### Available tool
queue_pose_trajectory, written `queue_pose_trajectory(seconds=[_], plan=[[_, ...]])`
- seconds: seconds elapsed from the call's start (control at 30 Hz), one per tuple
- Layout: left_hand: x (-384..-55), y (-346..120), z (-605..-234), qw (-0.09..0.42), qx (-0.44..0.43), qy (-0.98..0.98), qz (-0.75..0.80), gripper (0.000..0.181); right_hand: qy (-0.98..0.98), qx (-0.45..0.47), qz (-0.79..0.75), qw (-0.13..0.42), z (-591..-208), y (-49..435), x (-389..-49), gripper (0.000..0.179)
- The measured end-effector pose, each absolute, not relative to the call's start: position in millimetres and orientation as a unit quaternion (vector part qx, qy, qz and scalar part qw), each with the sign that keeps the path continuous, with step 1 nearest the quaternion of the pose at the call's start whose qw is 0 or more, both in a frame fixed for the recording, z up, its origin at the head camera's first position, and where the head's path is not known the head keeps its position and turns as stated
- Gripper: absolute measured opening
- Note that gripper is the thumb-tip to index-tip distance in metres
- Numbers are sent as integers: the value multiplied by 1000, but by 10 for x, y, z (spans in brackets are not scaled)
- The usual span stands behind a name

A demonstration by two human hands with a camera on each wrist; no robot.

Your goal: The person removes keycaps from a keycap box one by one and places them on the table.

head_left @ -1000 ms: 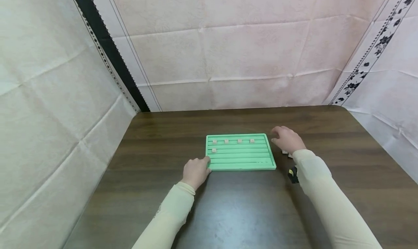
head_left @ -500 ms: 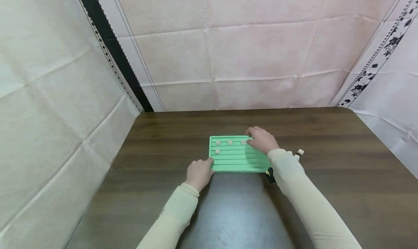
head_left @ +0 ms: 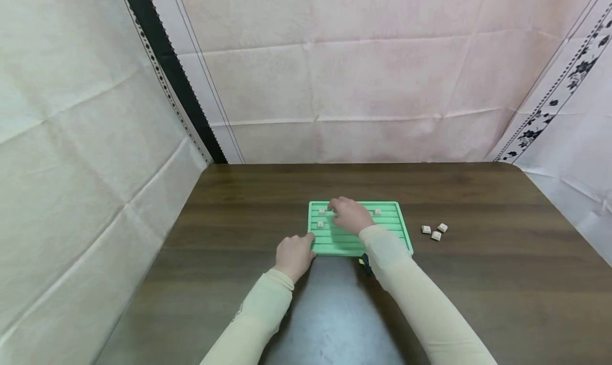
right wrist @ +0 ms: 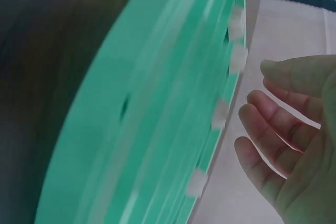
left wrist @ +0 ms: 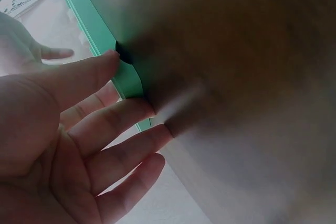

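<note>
A light green ridged board (head_left: pixel 356 249) lies on the table, with small white cubes in its grooves. One cube (head_left: pixel 377 212) shows in the top groove at right, another cube (head_left: pixel 320 224) in the second groove at left. My left hand (head_left: pixel 294 254) holds the board's front left corner; in the left wrist view its thumb (left wrist: pixel 89 80) is on the front edge, its fingers round the corner. Above the board's upper middle is my right hand (head_left: pixel 353 216), hiding part of the top row. The right wrist view shows its fingers loosely bent, nothing between them, beside several cubes (right wrist: pixel 219 114).
Three loose white cubes (head_left: pixel 436 236) lie on the brown wooden table (head_left: pixel 478 280) to the right of the board. Pale cloth (head_left: pixel 382 88) hangs behind the table and at both sides. A dark device (head_left: pixel 366 264) sits under my right wrist.
My right hand has moved left from beside the loose cubes, across the board to its upper middle, uncovering those cubes. My left hand stays at the corner. The head view has shifted slightly.
</note>
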State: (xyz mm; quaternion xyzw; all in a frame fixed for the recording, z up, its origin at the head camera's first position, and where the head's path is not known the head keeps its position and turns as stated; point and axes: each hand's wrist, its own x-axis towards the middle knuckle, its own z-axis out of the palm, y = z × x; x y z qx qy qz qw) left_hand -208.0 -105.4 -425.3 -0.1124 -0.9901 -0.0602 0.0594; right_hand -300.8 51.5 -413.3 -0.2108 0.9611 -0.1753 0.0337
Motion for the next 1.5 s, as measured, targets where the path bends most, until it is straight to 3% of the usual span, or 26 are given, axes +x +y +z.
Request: queue_pose_trajectory(seconds=[0.73,1.13,1.5], plan=[[-2075,-1086,-4270,85,-122,-987,-54,20,963,-243,-112,14,-4325,152,-2955,17],[-2075,-1088,-4274,81,-124,-988,-49,19,959,-256,-121,-8,-4303,190,-2955,18],[-2085,-1076,-4269,83,-120,-988,-47,20,959,-233,-160,5,-4160,423,-2946,18]])
